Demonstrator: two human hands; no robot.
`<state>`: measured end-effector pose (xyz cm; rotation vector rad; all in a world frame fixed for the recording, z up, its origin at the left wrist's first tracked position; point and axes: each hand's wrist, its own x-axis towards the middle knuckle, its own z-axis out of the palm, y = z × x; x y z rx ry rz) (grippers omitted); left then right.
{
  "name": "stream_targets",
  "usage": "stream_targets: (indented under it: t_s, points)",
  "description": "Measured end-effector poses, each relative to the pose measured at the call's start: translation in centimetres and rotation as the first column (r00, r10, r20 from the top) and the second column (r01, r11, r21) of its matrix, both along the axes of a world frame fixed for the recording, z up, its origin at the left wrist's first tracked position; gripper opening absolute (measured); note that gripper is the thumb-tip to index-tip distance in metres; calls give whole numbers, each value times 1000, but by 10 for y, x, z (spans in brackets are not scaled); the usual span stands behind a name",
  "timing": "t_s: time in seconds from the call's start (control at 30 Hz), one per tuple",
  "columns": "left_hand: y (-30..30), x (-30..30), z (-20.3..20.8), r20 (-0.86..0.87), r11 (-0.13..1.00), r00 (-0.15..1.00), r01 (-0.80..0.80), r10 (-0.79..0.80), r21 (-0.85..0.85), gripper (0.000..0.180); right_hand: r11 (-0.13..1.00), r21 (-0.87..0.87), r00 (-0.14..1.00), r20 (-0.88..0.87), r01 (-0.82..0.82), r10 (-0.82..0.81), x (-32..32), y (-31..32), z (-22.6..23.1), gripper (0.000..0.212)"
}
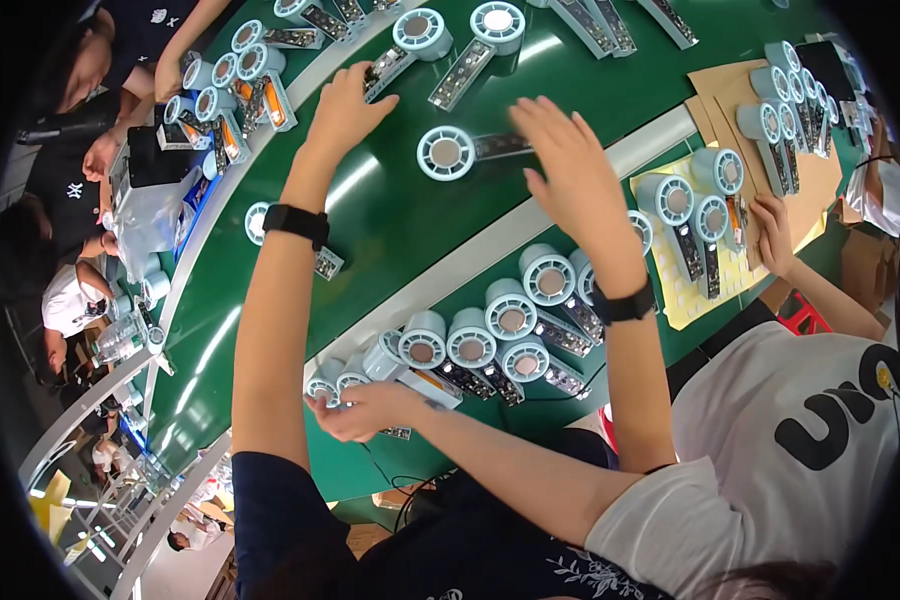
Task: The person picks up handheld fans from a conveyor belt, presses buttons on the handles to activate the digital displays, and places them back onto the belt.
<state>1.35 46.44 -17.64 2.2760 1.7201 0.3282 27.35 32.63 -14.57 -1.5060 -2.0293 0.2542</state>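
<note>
Both my arms reach over a green conveyor belt (210, 300). My left hand (348, 112) is at the far side, thumb spread from its fingers. Its fingertips are beside the handle end of a handheld fan (422, 36) with a light blue round head and bare circuit board; whether they touch is unclear. My right hand (568, 165) hovers with fingers apart, slightly blurred, by the handle end of another such fan (446, 153) lying mid-belt. A third fan (497, 27) lies beyond them. Under my left forearm, one more fan (257, 223) is partly hidden.
A co-worker's hand (365, 410) crosses below my arms, beside a row of fans (471, 340) on the near table. Another hand (773, 235) rests at cardboard by a yellow tray (685, 310). Metal rails (450, 265) edge the belt. People sit along the far left side.
</note>
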Motion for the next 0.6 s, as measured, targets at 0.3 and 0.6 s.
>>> stream_targets:
  t_s: [0.3, 0.6]
  points:
    - [-16, 18, 28, 317, 856, 917, -48, 242, -515, 43, 853, -520, 944, 256, -49, 210, -36, 21, 0, 44]
    - [-172, -2, 187, 684, 901, 671, 55, 286, -431, 44, 917, -331, 933, -343, -224, 105, -1, -81, 95, 40]
